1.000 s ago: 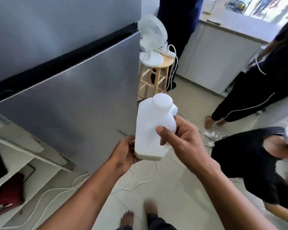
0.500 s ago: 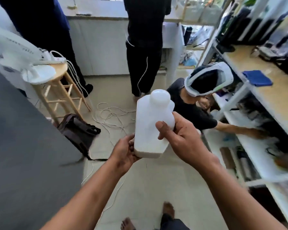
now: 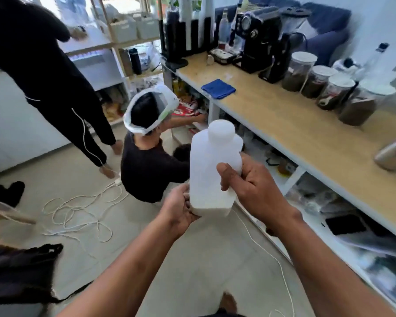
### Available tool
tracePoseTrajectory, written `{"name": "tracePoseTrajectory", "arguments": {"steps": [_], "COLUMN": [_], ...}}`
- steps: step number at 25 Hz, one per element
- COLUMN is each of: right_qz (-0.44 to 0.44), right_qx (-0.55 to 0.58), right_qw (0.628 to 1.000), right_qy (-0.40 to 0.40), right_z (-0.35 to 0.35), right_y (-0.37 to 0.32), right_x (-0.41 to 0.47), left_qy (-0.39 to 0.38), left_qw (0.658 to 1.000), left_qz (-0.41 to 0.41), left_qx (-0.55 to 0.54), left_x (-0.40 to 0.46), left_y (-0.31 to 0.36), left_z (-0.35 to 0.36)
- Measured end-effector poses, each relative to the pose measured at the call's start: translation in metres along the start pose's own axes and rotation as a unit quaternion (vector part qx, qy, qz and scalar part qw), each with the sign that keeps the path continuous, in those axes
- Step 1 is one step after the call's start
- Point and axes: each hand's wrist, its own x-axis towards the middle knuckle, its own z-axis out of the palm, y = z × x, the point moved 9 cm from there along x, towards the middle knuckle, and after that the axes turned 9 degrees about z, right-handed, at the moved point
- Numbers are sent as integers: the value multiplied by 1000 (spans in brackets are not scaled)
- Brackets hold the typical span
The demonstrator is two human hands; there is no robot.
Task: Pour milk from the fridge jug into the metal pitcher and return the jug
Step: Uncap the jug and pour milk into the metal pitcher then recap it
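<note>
Head view: both hands hold the capped white jug (image 3: 212, 165) upright above the floor, the left hand (image 3: 178, 208) cupping its base, the right hand (image 3: 252, 188) wrapped round its side. The metal pitcher (image 3: 391, 153) sits at the counter's (image 3: 284, 124) right end.

The wooden counter (image 3: 284, 115) runs from 12 toward 4 o'clock. On it lie a folded blue cloth (image 3: 218, 88), a black coffee machine (image 3: 260, 35) at 1 o'clock, lidded jars (image 3: 334, 88) at 2, and a metal pitcher (image 3: 392, 154) at 3 o'clock.
</note>
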Motion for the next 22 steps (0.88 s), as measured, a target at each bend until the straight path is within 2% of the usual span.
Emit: {"name": "tracePoseTrajectory", "arguments": {"steps": [10, 17, 22], "right_qz": [79, 158, 216], "right_qx": [-4, 4, 35], "right_qw": [981, 947, 909], "right_qy": [178, 281, 355], "right_z": [-209, -294, -353], "right_y": [86, 140, 164], "right_x": [-2, -11, -10], "left_qy": [-129, -225, -303], "left_qw": [985, 956, 918], "left_qz": [-71, -130, -182], "left_qx": [84, 140, 182], "left_x": [65, 104, 131], "left_y": [-59, -105, -131], "left_z": [232, 339, 421]}}
